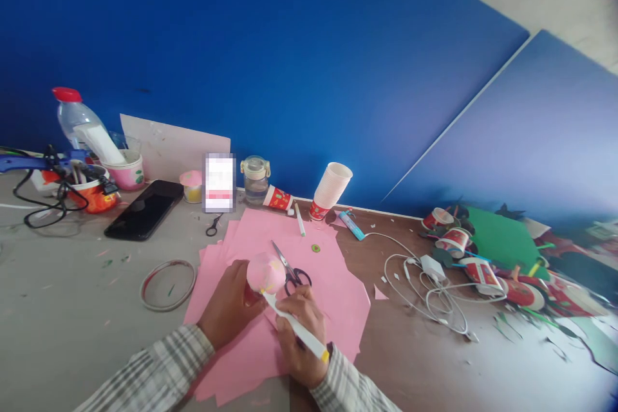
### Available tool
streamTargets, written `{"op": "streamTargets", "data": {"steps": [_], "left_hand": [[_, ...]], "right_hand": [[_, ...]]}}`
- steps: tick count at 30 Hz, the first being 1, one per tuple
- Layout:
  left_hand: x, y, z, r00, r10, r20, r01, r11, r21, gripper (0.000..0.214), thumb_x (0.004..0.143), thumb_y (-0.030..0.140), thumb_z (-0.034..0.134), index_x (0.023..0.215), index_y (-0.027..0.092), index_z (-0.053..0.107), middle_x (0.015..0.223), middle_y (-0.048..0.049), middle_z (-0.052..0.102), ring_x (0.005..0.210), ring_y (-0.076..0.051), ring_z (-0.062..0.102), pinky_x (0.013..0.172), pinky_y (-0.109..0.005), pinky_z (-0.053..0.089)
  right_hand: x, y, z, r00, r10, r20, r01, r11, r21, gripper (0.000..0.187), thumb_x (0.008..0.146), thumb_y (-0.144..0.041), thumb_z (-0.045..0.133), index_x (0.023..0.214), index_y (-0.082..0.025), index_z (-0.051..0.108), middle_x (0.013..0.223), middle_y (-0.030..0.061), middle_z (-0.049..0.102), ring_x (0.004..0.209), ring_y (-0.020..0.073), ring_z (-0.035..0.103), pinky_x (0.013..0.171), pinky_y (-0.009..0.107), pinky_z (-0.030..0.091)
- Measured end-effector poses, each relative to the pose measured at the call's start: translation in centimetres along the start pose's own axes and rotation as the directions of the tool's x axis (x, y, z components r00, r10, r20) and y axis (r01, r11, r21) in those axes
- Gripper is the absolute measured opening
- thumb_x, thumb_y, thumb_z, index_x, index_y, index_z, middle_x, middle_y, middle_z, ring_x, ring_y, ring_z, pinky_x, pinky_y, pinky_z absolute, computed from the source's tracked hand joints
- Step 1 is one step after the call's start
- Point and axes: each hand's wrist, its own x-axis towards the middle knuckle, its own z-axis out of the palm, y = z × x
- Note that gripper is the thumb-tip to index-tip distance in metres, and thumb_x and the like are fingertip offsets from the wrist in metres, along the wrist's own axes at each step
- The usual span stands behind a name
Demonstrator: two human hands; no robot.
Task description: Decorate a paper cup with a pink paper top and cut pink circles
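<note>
My left hand (pixel 230 309) is wrapped around a paper cup topped with a round pink paper piece (pixel 265 272); a little red of the cup's side shows beneath. In my right hand (pixel 305 333) is a white marker (pixel 300 329) with a yellow end, its yellow tip touching the lower edge of the pink piece. Both hands are over a stack of pink paper sheets (pixel 342 306). Dark-handled scissors (pixel 291 275) lie spread on the sheets just behind the cup. Farther back are a small green round cutout (pixel 315 248) and a white-and-green marker (pixel 300 219).
A stack of paper cups (pixel 331 190), a lidded jar (pixel 255 180) and a tipped red cup (pixel 279 197) line the blue wall. At left are a phone (pixel 145 209) and a tape roll (pixel 143 296). White cables (pixel 451 302) and several decorated cups (pixel 477 273) lie at right.
</note>
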Motion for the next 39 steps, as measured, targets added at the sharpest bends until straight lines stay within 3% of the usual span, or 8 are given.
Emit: {"op": "streamTargets", "data": {"steps": [5, 24, 39], "left_hand": [[-0.02, -0.13, 0.08, 1.000, 0.025, -0.013, -0.025, 1.000, 0.002, 0.047, 0.046, 0.023, 0.075, 0.088, 0.026, 0.054, 0.086, -0.0011, 0.057, 0.079, -0.025, 0.055, 0.068, -0.041, 0.051], [-0.01, 0.29, -0.17, 1.000, 0.002, 0.003, -0.002, 1.000, -0.010, 0.044, 0.049, 0.032, 0.073, 0.088, 0.026, 0.055, 0.086, -0.0018, 0.057, 0.079, -0.027, 0.055, 0.067, -0.044, 0.050], [-0.07, 0.39, -0.18, 1.000, -0.002, -0.001, 0.002, 1.000, -0.027, 0.045, 0.046, 0.028, 0.075, 0.086, 0.027, 0.054, 0.083, -0.0002, 0.056, 0.077, -0.026, 0.054, 0.066, -0.041, 0.050]], "right_hand": [[-0.01, -0.02, 0.04, 1.000, -0.002, 0.007, 0.002, 1.000, 0.004, 0.014, 0.074, -0.011, 0.051, 0.085, -0.019, 0.057, 0.060, -0.0007, 0.061, 0.050, 0.0172, 0.054, 0.059, 0.037, 0.048], [-0.11, 0.08, -0.17, 1.000, 0.011, -0.022, -0.011, 1.000, 0.003, 0.016, 0.073, -0.011, 0.050, 0.083, -0.021, 0.057, 0.061, 0.0000, 0.061, 0.051, 0.0190, 0.055, 0.060, 0.040, 0.048], [-0.11, -0.22, -0.56, 1.000, 0.003, -0.024, -0.002, 0.999, 0.049, 0.012, 0.075, -0.015, 0.051, 0.083, -0.020, 0.059, 0.062, 0.0007, 0.063, 0.049, 0.0188, 0.056, 0.062, 0.042, 0.048]]}}
